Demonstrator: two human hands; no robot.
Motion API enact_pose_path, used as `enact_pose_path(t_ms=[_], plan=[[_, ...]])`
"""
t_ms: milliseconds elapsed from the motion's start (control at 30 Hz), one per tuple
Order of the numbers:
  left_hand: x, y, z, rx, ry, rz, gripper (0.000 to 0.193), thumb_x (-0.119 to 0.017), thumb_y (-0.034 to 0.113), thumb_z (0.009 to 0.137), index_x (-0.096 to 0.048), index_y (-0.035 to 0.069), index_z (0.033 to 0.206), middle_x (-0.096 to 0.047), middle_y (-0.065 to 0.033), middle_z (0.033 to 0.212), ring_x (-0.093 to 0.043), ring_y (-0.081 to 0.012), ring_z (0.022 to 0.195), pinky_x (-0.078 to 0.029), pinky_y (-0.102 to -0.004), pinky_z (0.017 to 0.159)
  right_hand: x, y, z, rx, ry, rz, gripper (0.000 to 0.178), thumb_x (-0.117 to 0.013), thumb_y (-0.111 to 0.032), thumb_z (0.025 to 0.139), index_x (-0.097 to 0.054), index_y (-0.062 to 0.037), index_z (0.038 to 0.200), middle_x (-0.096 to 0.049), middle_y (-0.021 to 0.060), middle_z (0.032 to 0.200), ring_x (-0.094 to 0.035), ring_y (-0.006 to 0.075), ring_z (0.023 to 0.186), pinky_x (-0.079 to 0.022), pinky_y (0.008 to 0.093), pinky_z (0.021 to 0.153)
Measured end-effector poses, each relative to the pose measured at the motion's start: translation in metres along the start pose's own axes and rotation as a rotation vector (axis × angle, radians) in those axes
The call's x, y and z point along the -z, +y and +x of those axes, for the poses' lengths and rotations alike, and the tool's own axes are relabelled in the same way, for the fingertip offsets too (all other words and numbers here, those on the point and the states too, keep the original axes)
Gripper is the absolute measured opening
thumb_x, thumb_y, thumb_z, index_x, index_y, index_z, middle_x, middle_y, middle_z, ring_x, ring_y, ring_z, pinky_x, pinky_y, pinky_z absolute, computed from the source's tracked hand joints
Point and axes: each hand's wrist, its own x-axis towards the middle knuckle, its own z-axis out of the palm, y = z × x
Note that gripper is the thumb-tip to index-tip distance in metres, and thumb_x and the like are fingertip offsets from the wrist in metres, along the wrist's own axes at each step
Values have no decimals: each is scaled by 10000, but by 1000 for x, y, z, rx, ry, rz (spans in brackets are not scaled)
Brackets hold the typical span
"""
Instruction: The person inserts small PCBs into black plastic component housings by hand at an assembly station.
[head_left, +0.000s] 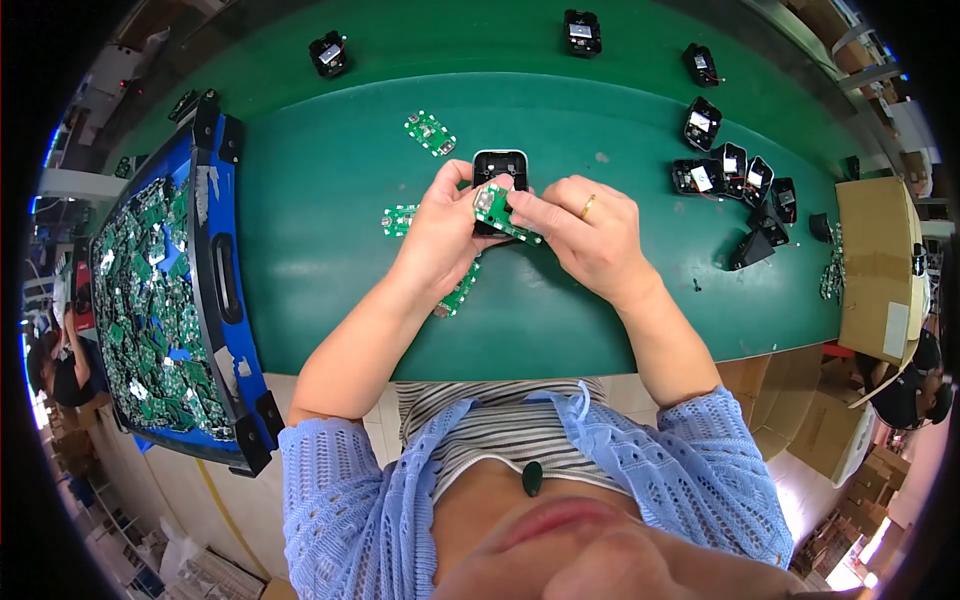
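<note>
Over the middle of the green table, my left hand (440,228) is closed around a small black plastic housing (501,160) with a pale rim. A green circuit board (507,220) lies tilted across the front of the housing, covering part of its inside. The fingers of my right hand (602,235) are bent, with thumb and forefinger at the board's upper edge. My left thumb touches the same board's left end. Loose circuit boards lie around my left hand: one beyond it (431,133), one at its left (400,220), and one under the wrist (458,296), partly hidden.
A blue and black crate (228,300) heaped with circuit boards (150,310) stands at the left. Several black housings (697,177) cluster on the table's right side, and others (581,33) sit along the far ledge. A cardboard box (872,265) borders the right edge.
</note>
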Motion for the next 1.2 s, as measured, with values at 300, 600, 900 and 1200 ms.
enact_pose_path(t_ms=[300,600,900,1200], plan=[[-11,-2,-8,-136,-163,-29,274,-466,165,900,-400,27,1128,-507,-111,1083,-503,-202,1013,-429,-394,885,-8,10,0,-82,271,-121,127,-660,-108,679,-583,-75,774,-538,27,668,-525,179,574,-404,285,470],[-17,-12,-10,-244,-106,179,286,-476,144,896,-374,43,1143,-511,-89,1084,-501,-170,1010,-448,-352,852,-8,5,3,-62,219,-209,122,-639,-83,684,-557,-59,771,-520,31,680,-512,181,574,-408,289,470],[-20,-19,-13,-442,-72,285,295,-485,128,890,-357,29,1137,-476,-89,1084,-502,-132,960,-454,-276,781,-13,4,0,-73,220,-142,129,-624,-41,672,-536,-27,765,-487,56,667,-501,195,564,-405,304,451],[-25,-21,-17,-539,-102,318,337,-494,163,890,-343,0,1143,-467,-108,1067,-509,-130,924,-441,-253,765,-10,2,0,-67,292,-57,158,-644,-17,668,-538,-13,786,-503,71,676,-509,207,567,-410,301,447]])
